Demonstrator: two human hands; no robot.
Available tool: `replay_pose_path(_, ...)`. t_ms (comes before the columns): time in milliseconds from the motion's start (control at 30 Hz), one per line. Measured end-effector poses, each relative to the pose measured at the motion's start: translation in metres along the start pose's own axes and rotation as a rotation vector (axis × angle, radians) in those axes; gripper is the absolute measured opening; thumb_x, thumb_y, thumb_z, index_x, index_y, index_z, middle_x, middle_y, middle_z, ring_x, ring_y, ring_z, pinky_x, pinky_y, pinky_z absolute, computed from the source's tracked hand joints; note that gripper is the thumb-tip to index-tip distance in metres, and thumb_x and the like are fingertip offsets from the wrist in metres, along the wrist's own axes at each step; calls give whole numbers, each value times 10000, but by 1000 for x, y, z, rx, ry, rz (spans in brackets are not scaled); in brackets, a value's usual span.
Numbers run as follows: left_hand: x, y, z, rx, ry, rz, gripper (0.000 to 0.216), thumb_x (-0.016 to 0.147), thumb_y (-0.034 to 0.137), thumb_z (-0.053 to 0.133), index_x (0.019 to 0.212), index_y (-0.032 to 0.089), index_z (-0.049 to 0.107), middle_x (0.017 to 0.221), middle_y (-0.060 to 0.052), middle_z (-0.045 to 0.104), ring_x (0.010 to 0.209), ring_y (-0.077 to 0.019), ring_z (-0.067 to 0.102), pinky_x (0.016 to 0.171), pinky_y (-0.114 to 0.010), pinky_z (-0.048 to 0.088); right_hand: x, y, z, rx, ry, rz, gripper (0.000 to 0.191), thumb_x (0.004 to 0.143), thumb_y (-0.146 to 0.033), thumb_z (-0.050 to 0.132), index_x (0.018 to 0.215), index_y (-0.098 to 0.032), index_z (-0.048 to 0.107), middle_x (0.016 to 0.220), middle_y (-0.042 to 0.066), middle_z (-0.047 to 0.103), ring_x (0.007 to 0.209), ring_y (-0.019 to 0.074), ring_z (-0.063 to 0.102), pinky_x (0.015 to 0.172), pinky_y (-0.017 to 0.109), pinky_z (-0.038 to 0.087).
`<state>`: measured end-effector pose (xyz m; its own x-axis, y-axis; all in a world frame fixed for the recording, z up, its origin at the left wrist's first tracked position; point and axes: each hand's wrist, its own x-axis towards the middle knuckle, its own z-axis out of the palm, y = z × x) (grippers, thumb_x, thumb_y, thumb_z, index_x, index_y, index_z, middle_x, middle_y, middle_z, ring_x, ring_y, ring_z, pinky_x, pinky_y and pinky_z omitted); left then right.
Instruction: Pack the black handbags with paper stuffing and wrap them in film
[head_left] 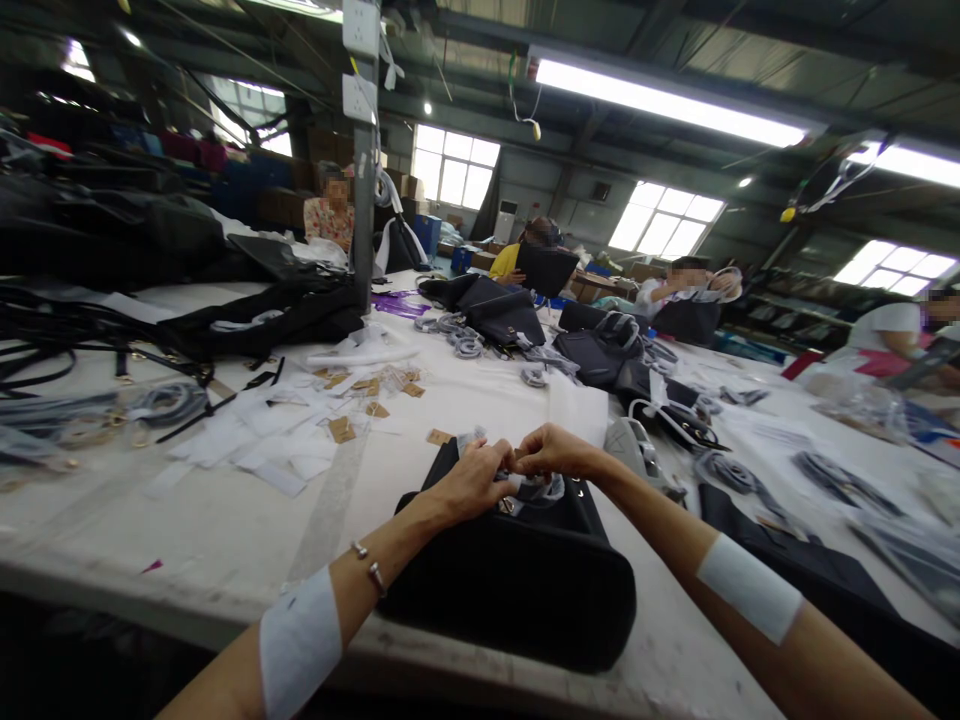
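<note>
A black handbag lies on the white table in front of me, its base toward me. My left hand and my right hand meet over its far side, fingers pinched together and almost touching. What sits between the fingertips is too small and covered to make out. Just under them is a clear-wrapped grey handle, with a gold-coloured ring close to my left fingers. Behind the bag a brown tag rests on the table.
White paper slips and brown tags are scattered at left, near black straps. A tape dispenser stands right of my hands. More black bags and wrapped straps cover the far and right side. Several people work beyond the table.
</note>
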<state>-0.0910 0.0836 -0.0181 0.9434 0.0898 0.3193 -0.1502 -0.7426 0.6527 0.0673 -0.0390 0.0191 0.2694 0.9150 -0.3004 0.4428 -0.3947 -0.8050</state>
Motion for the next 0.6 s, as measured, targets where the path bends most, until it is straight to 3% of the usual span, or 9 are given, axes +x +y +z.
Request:
replay_pose_path(100, 0, -4, -1, 46, -17, 18, 205, 763, 200, 636, 920, 199, 505, 894, 0, 630, 929, -198, 579, 1079, -446, 248, -1, -2, 0, -50, 23, -2, 231, 672, -365, 683, 697, -136, 685, 547, -42, 551, 467, 74, 481, 438, 174, 425)
replay_pose_path(200, -1, -11, -4, 93, -85, 149, 316, 757, 196, 662, 1028, 206, 501, 968, -4, 640, 964, -191, 591, 1100, -444, 216, -3, -7, 0, -111, 25, -2, 263, 685, -394, 669, 721, -135, 698, 552, -34, 556, 475, 82, 491, 438, 177, 423)
replay_pose_path(300, -2, -15, -5, 148, -76, 222, 312, 779, 181, 653, 1059, 215, 519, 979, -12, 650, 986, -194, 596, 1086, -422, 252, -6, -17, -1, -177, 44, -7, 259, 693, -393, 653, 696, -138, 696, 558, -25, 565, 492, 91, 504, 446, 176, 419)
replay_pose_path(467, -1, -14, -3, 91, 31, 193, 248, 776, 209, 654, 1004, 201, 558, 986, -42, 643, 985, -208, 587, 916, -334, 420, -11, -37, -1, -405, 109, -64, 319, 742, -437, 615, 677, -137, 699, 521, -23, 564, 473, 82, 465, 449, 184, 337)
replay_pose_path(600, 0, -13, 0, -11, 101, 43, 208, 750, 231, 646, 942, 193, 576, 869, -27, 660, 827, -193, 616, 756, -287, 457, -7, -52, 4, -694, 225, -151, 346, 776, -451, 608, 647, -148, 715, 492, -19, 558, 480, 78, 430, 474, 220, 266)
